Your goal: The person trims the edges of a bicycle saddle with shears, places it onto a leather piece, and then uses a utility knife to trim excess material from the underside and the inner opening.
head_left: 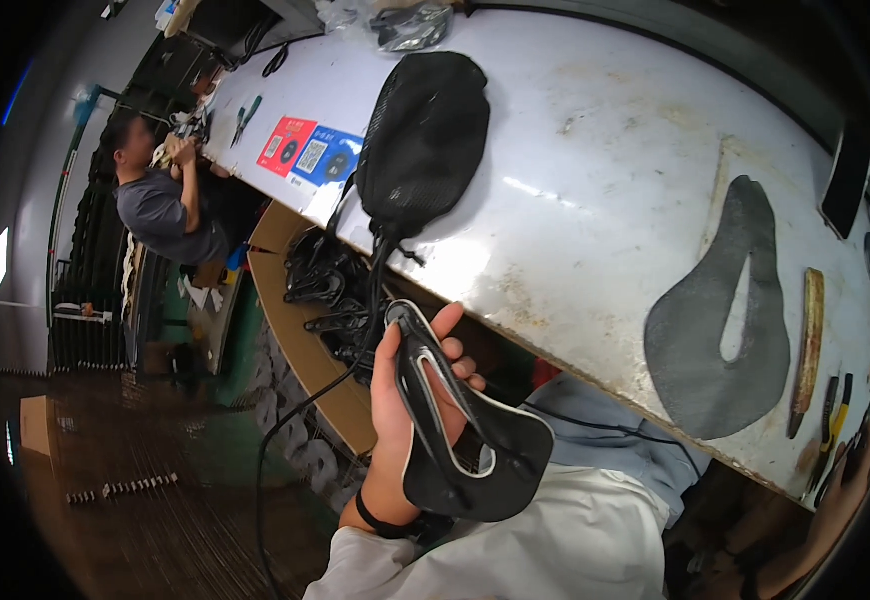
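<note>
My left hand (387,395) is closed around a black bicycle saddle (495,445) with a pale rim and a long central slot. The saddle is held in front of the table's near edge, its narrow nose up by my thumb and its wide end toward my body. Far to the right, my right hand (853,475) is at the table edge beside several tools, close to a yellow-and-black cutter (839,412). Its fingers are dark and partly hidden. A flat grey saddle-shaped sheet (683,345) with a teardrop cutout lies on the table.
On the white table (575,200) are a black mesh bag (425,140), red and blue cards (323,152) and a worn tan-handled tool (808,345). Black parts fill a cardboard box (330,400) below. A cable (300,408) hangs nearby. Another person (170,200) works at far left.
</note>
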`<state>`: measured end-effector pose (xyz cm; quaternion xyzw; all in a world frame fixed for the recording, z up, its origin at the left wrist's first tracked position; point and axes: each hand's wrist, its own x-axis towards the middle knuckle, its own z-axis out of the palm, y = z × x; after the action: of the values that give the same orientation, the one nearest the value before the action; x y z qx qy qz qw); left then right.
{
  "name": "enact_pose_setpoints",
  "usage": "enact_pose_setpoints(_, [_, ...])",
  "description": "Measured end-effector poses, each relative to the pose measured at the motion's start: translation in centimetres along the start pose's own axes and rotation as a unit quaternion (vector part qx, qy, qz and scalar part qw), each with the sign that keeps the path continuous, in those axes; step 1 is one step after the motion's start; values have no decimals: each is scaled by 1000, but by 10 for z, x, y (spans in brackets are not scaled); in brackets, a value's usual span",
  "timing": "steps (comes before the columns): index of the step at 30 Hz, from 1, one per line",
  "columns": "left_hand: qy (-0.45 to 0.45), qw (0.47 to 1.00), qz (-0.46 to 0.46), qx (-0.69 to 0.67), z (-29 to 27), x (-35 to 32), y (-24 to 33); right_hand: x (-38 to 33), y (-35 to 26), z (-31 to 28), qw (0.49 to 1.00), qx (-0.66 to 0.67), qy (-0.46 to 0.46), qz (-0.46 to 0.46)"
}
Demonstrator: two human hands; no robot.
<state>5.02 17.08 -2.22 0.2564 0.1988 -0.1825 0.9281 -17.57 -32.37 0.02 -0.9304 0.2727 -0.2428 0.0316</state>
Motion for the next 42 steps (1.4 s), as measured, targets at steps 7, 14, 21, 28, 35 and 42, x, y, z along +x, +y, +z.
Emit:
enact_pose_setpoints(7, [-40, 997, -26, -56, 2, 8, -9, -19, 108, 35, 989, -55, -87, 110])
enact_pose_setpoints(14, [-44, 994, -52, -87, 18, 14, -20, -15, 46, 15, 993, -51, 55, 94])
enact_pose_setpoints(21, [-57, 998, -20, -32, 5, 11, -12, 8, -47, 27, 994, 80, -9, 76])
enact_pose_setpoints(28, [-81, 996, -21, 20, 25, 9, -31, 7, -47, 9, 989, 106, -32, 102])
enact_pose_setpoints(35, [-37, 999, -13, 32, 24, 13, -38, 22, -40, 32, 996, 57, -56, 45])
enact_pose_setpoints(42, [-39, 998, 24, 39, 10, 26, -38, -33, -41, -22, 931, 273, 201, 135])
